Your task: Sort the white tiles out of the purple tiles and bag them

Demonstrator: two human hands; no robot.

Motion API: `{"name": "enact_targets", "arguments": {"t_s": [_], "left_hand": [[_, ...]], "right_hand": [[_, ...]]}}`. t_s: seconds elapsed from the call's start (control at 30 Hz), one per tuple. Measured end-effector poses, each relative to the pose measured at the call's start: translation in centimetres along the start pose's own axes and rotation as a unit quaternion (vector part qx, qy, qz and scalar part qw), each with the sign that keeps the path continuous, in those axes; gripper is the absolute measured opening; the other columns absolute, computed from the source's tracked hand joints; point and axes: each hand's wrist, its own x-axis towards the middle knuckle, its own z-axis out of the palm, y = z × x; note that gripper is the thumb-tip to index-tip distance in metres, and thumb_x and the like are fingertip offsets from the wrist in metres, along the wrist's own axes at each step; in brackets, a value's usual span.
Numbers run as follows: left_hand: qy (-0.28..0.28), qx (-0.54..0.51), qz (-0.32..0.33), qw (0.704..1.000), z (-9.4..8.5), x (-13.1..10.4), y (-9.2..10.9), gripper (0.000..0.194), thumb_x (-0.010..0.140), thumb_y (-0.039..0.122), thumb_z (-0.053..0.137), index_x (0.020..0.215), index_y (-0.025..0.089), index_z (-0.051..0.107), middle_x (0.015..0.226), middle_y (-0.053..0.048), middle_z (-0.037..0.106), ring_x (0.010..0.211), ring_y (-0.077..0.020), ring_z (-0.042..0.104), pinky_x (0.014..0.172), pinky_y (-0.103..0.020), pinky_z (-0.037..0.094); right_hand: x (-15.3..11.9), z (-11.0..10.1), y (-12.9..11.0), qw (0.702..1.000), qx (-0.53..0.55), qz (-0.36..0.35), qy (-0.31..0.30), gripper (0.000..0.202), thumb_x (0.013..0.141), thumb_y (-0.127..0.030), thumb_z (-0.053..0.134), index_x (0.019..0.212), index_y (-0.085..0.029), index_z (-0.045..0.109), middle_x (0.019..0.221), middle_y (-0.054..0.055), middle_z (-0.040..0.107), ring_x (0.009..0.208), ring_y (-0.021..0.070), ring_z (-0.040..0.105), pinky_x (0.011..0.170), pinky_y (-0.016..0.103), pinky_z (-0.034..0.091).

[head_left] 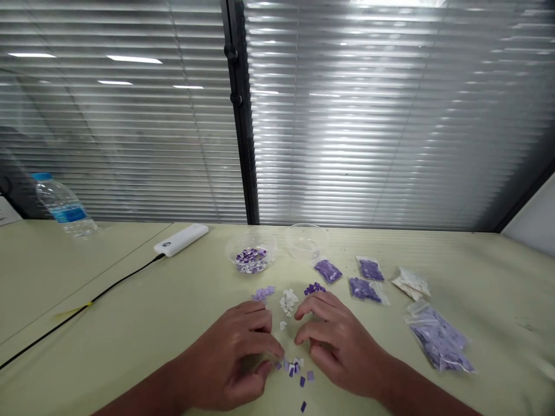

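Note:
Small square tiles in dark purple, lilac and white lie in a loose mixed group (pixel 295 366) on the table. My left hand (pixel 238 355) is at the left edge of this group. Its index fingertip touches or hovers just over the nearest tiles, and a gap shows between thumb and index. On the other side, my right hand (pixel 336 341) is curved with fingers apart and nothing visible in them. Just beyond the hands are sorted piles: lilac tiles (pixel 263 293), white tiles (pixel 288 301) and dark purple tiles (pixel 314 288), the last partly behind my right hand.
A clear round container (pixel 232 248) holds mixed tiles; another clear container (pixel 306 241) stands beside it. Several small bags of purple tiles (pixel 364 289), a bag of white pieces (pixel 411 283) and a larger lilac bag (pixel 437 338) lie right. A power bank (pixel 182 239) and water bottle (pixel 65 208) are left.

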Motion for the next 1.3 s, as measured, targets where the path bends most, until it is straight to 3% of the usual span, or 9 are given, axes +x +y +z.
{"name": "enact_targets", "arguments": {"t_s": [0.17, 0.37, 0.43, 0.53, 0.6, 0.73, 0.9, 1.07, 1.3], "left_hand": [[-0.022, -0.014, 0.016, 1.000, 0.1, 0.0, 0.0, 0.049, 0.068, 0.009, 0.062, 0.110, 0.030, 0.074, 0.081, -0.001, 0.056, 0.077, -0.0192, 0.052, 0.070, -0.035, 0.036], [-0.013, 0.046, -0.008, 0.999, -0.8, 0.5, -1.1, 0.030, 0.082, 0.011, 0.061, 0.098, 0.031, 0.078, 0.071, 0.000, 0.055, 0.073, -0.0186, 0.052, 0.073, -0.036, 0.035], [0.007, 0.085, -0.037, 0.996, -0.9, 0.4, -1.9, 0.021, 0.090, 0.015, 0.060, 0.087, 0.027, 0.076, 0.069, 0.000, 0.056, 0.074, -0.0188, 0.052, 0.073, -0.036, 0.034], [0.067, 0.151, -0.102, 0.981, -0.7, 0.1, -3.0, 0.030, 0.098, 0.020, 0.058, 0.069, 0.019, 0.066, 0.070, 0.000, 0.058, 0.075, -0.0185, 0.053, 0.074, -0.036, 0.034], [0.094, 0.168, -0.125, 0.973, -0.5, 0.0, -3.4, 0.030, 0.098, 0.020, 0.058, 0.068, 0.018, 0.062, 0.071, -0.001, 0.059, 0.074, -0.0185, 0.052, 0.074, -0.036, 0.033], [0.059, 0.105, -0.059, 0.991, -0.4, 0.2, -2.3, 0.016, 0.095, 0.014, 0.056, 0.089, 0.021, 0.070, 0.082, -0.002, 0.062, 0.082, -0.0199, 0.054, 0.076, -0.035, 0.037], [0.029, 0.047, 0.013, 0.998, -0.2, 0.3, 0.0, 0.026, 0.080, 0.005, 0.056, 0.089, 0.024, 0.071, 0.080, -0.002, 0.056, 0.076, -0.0187, 0.050, 0.071, -0.033, 0.036], [-0.003, 0.027, 0.020, 0.999, 0.0, 0.3, 0.1, 0.034, 0.070, 0.003, 0.054, 0.088, 0.026, 0.073, 0.072, 0.000, 0.054, 0.070, -0.0183, 0.049, 0.069, -0.034, 0.035], [-0.010, 0.021, 0.005, 1.000, 0.0, 0.6, -0.1, 0.033, 0.077, 0.004, 0.054, 0.089, 0.027, 0.075, 0.069, 0.000, 0.060, 0.069, -0.0175, 0.053, 0.069, -0.034, 0.036]], "right_hand": [[0.1, -0.1, 0.1, 1.000, 0.005, 0.000, 0.010, 0.032, 0.074, 0.005, 0.054, 0.088, -0.020, 0.069, 0.103, 0.006, 0.064, 0.103, 0.0225, 0.061, 0.089, 0.039, 0.046], [0.2, 0.0, 0.2, 1.000, 0.011, 0.010, 0.011, 0.034, 0.075, 0.005, 0.054, 0.090, -0.021, 0.070, 0.103, 0.006, 0.066, 0.103, 0.0221, 0.061, 0.088, 0.038, 0.047], [0.2, 0.1, 0.3, 1.000, 0.010, 0.016, 0.008, 0.035, 0.074, 0.005, 0.054, 0.091, -0.021, 0.070, 0.103, 0.006, 0.066, 0.103, 0.0224, 0.061, 0.087, 0.038, 0.047], [0.2, 0.1, 0.4, 1.000, 0.012, 0.021, 0.005, 0.038, 0.070, 0.006, 0.055, 0.092, -0.021, 0.070, 0.103, 0.005, 0.066, 0.103, 0.0229, 0.061, 0.087, 0.038, 0.046], [0.2, 0.1, 0.4, 1.000, 0.013, 0.023, 0.006, 0.039, 0.069, 0.006, 0.055, 0.093, -0.021, 0.071, 0.103, 0.005, 0.066, 0.103, 0.0232, 0.061, 0.088, 0.039, 0.046], [0.0, 0.0, 0.2, 1.000, 0.019, 0.009, 0.004, 0.041, 0.069, 0.005, 0.056, 0.095, -0.022, 0.073, 0.107, 0.005, 0.066, 0.103, 0.0227, 0.061, 0.089, 0.039, 0.046], [-0.2, 0.3, -0.9, 0.999, 0.038, -0.012, -0.017, 0.042, 0.065, -0.003, 0.062, 0.095, -0.027, 0.077, 0.098, 0.001, 0.064, 0.089, 0.0204, 0.059, 0.080, 0.036, 0.044], [-0.1, 0.5, -1.7, 0.997, 0.032, 0.014, -0.063, 0.044, 0.066, -0.006, 0.063, 0.098, -0.031, 0.077, 0.089, 0.000, 0.061, 0.084, 0.0202, 0.058, 0.078, 0.036, 0.045], [0.0, 0.2, -2.0, 0.995, 0.035, 0.010, -0.088, 0.047, 0.065, -0.003, 0.061, 0.101, -0.030, 0.077, 0.088, 0.000, 0.060, 0.085, 0.0192, 0.058, 0.079, 0.034, 0.044]]}}
